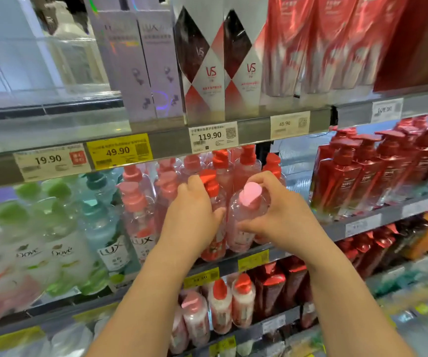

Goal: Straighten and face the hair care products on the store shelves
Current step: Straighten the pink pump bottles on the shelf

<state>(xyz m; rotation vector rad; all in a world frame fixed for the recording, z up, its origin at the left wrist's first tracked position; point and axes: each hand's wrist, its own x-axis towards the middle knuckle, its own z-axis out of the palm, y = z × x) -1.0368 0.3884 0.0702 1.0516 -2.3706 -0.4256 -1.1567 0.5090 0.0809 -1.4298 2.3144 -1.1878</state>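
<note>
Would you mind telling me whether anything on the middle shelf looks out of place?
Yes: the pale-pink-capped bottle under the right hand stands among red-capped bottles, one gripped by the left hand, so it looks mismatched.

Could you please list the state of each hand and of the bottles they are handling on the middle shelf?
Left hand: grip wrapped round the red-capped bottle.
Right hand: grip curled round the pink-capped bottle.
Red-capped bottle: upright at the shelf front.
Pink-capped bottle: upright, pump cap on.
</note>
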